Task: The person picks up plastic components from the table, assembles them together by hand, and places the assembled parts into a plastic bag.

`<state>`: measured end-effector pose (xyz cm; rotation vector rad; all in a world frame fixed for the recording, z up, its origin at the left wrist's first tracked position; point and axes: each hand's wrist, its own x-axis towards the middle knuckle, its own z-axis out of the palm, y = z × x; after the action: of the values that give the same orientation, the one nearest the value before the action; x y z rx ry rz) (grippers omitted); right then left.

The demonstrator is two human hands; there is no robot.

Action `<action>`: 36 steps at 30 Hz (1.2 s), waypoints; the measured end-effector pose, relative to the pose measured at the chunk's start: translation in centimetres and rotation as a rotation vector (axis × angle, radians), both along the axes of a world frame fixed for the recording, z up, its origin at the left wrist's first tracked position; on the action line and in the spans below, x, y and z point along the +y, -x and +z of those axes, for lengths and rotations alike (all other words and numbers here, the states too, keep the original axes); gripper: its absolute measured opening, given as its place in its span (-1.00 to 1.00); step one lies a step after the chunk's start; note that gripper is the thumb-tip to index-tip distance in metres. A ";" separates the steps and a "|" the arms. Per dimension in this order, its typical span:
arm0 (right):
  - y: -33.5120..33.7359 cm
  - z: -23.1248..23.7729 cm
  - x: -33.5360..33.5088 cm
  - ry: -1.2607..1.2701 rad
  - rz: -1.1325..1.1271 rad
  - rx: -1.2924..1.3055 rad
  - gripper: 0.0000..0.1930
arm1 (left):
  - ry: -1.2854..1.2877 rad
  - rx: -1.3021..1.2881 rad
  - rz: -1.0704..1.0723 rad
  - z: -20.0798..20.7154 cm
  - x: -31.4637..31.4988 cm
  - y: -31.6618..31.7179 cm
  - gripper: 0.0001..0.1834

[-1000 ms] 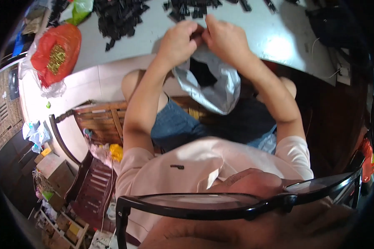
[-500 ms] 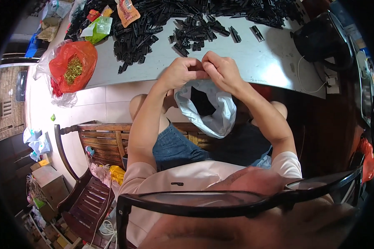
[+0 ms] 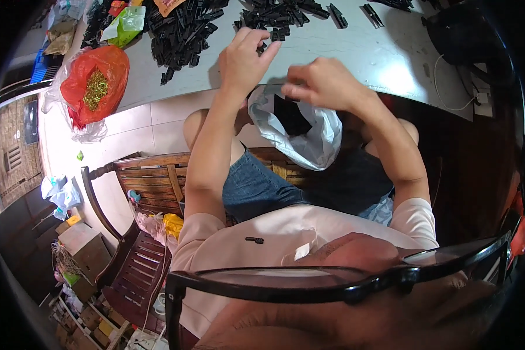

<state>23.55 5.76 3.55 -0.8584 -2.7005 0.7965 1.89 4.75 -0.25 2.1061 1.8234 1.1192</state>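
My left hand (image 3: 243,63) is over the table, thumb and fingers apart, beside small black plastic pieces (image 3: 279,34) at the near edge of a loose heap. One dark piece shows between thumb and fingers, not visibly gripped. My right hand (image 3: 326,84) hangs above the mouth of a white bag (image 3: 324,143), its fingers bent and smeared by motion. Whether it holds anything is hidden. The bag stands open between my knees, with something black (image 3: 291,115) inside. Left of my hands lies a bigger pile of black clip-like pieces (image 3: 184,38).
A red plastic bag (image 3: 115,69) of small gold-coloured metal parts (image 3: 96,90) sits at the table's left edge. Green and orange packets lie behind it. A black container (image 3: 464,44) and a white cable (image 3: 440,96) are at right. I sit on a wooden bench (image 3: 146,185).
My hands were together above the bag and have parted. The left moved forward to the black pieces; the right stayed over the bag, fingers loosening. The whole view has shifted slightly.
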 end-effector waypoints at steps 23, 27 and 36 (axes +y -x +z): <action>-3.4 0.3 6.0 0.007 -0.784 0.423 -0.69 | -0.021 -0.098 0.055 0.3 -1.5 -1.4 -0.83; -2.5 0.7 5.0 0.061 -0.650 0.413 -0.66 | 0.078 -0.128 -0.001 0.0 -1.4 -1.8 -0.83; -1.5 1.9 4.0 0.086 -0.556 0.092 -0.63 | -0.035 0.014 -0.096 -1.1 -0.9 -2.0 -0.79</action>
<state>25.02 9.80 5.41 -1.4581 -2.1847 0.7918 3.85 3.83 -1.33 2.2007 1.7005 1.1232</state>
